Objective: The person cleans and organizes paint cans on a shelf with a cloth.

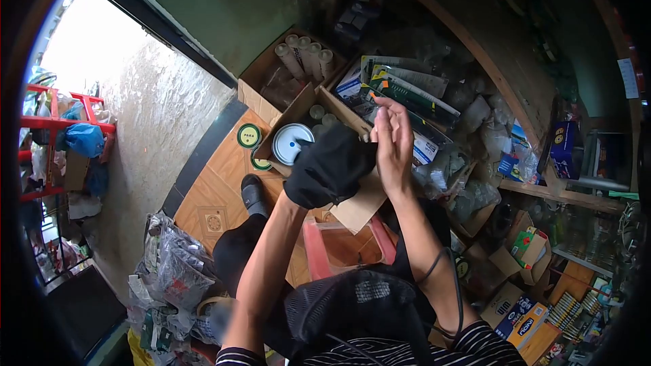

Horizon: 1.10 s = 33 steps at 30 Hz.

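A bunched black cloth item (332, 166) is held up in front of me over the boxes. It covers my left hand (298, 193) from the wrist forward, so those fingers are hidden in its folds. Beside the cloth's right edge, my right hand (393, 139) is raised with its fingers extended and the palm side showing. Nothing shows in its grasp. Just behind the cloth, a round tin with a pale lid (293, 144) sits in a cardboard box (346, 108). A loose cardboard flap (358, 209) shows below the hands.
White tubes (305, 54) stand in another carton. A green-lidded tin (249, 135) rests on the tiled floor (203, 196). A red plastic stool (319, 247) is below my arms. Plastic bags (178, 257) pile up at left, and stocked wooden shelving (549, 196) is at right.
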### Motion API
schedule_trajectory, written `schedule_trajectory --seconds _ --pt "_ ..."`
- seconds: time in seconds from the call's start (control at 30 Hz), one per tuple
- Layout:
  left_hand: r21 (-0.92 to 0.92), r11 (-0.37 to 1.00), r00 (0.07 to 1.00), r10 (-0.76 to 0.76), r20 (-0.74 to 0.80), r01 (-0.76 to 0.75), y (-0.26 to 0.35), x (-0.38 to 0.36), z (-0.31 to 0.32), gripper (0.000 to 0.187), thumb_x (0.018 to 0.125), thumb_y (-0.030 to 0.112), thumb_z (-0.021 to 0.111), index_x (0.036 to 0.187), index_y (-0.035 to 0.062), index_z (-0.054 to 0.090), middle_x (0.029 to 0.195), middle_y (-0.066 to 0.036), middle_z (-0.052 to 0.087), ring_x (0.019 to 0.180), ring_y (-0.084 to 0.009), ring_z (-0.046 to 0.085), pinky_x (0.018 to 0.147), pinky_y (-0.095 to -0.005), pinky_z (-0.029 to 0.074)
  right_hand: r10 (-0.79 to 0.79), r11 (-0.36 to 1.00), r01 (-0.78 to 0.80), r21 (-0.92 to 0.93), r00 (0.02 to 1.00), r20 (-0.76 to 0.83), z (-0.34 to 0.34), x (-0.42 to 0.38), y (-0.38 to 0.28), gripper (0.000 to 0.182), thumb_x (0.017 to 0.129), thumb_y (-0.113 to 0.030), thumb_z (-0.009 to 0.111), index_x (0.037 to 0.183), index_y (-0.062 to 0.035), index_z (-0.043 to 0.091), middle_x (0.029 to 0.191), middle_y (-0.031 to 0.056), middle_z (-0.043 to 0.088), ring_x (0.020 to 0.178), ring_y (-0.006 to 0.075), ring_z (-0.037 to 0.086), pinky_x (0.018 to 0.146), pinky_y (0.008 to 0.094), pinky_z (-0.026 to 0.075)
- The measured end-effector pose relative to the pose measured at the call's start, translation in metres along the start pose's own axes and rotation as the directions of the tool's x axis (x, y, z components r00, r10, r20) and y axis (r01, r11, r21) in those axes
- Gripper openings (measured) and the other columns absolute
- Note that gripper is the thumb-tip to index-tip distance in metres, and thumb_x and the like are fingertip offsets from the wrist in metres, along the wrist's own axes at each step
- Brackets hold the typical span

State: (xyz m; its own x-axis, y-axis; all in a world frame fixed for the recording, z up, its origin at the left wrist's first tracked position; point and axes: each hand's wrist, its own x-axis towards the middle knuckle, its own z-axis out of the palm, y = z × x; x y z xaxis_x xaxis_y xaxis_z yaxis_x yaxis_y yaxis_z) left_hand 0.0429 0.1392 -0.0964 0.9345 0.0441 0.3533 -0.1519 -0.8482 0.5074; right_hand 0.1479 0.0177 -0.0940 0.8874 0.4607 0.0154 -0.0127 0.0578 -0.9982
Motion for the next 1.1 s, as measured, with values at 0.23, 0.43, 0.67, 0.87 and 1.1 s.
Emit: schedule_trajectory --seconds 0.23,0.43,0.67,0.87,1.1 --pt "0.040 0.984 0.959 -0.158 -0.234 0.172 -0.043 -0.011 0.000 0.042 0.067 0.017 0.074 0.109 0.0099 0.069 0.093 -0.012 0.065 0.086 -0.0359 0.064 0.072 -0.0428 0.052 -0.113 0.960 0.143 -0.239 0.985 0.132 0.005 -0.008 0.010 0.027 0.103 -0.024 0.066 0.123 -0.0047 0.064 0.106 0.0073 0.062 0.100 0.0158 0.062 0.088 0.0314 0.050" --pt "0.260 0.885 0.911 -0.322 -0.257 0.386 -0.025 -0.016 -0.032 0.027 0.068 0.005 0.072 0.096 0.0072 0.071 0.088 -0.012 0.063 0.079 -0.0343 0.062 0.070 -0.0435 0.050 -0.097 0.948 0.161 -0.276 0.968 0.233 0.017 -0.014 0.002 0.029 0.105 -0.026 0.063 0.123 -0.0042 0.065 0.108 0.0091 0.063 0.102 0.0192 0.065 0.088 0.0321 0.052" --pt "0.203 0.959 0.976 -0.173 -0.133 0.198 -0.003 0.014 -0.057 0.025 0.075 0.020 0.085 0.089 0.0058 0.070 0.080 -0.009 0.064 0.084 -0.0273 0.065 0.076 -0.0357 0.051 -0.022 0.982 0.035 -0.186 0.997 0.072 0.016 -0.008 0.016 0.020 0.105 -0.019 0.064 0.117 -0.0035 0.067 0.106 0.0066 0.063 0.093 0.0152 0.063 0.084 0.0293 0.051" --pt "0.108 0.973 0.952 -0.171 -0.256 0.204 -0.041 0.003 -0.043 0.022 0.072 0.007 0.080 0.092 0.0050 0.071 0.096 -0.013 0.070 0.087 -0.0298 0.066 0.079 -0.0377 0.052 -0.316 0.881 0.334 -0.335 0.942 0.110 0.030 -0.014 0.007 0.021 0.099 -0.013 0.069 0.117 -0.0033 0.066 0.103 0.0085 0.062 0.092 0.0190 0.063 0.085 0.0311 0.051" --pt "-0.239 0.961 0.854 -0.237 -0.464 0.136 -0.074 -0.006 -0.013 0.033 0.080 -0.003 0.070 0.112 0.0021 0.069 0.109 -0.013 0.069 0.101 -0.0295 0.066 0.089 -0.0345 0.053 -0.307 0.747 0.569 -0.345 0.755 0.580 0.065 -0.044 0.009 0.034 0.083 -0.022 0.087 0.107 -0.0071 0.068 0.096 0.0065 0.063 0.089 0.0252 0.067 0.079 0.0364 0.056"
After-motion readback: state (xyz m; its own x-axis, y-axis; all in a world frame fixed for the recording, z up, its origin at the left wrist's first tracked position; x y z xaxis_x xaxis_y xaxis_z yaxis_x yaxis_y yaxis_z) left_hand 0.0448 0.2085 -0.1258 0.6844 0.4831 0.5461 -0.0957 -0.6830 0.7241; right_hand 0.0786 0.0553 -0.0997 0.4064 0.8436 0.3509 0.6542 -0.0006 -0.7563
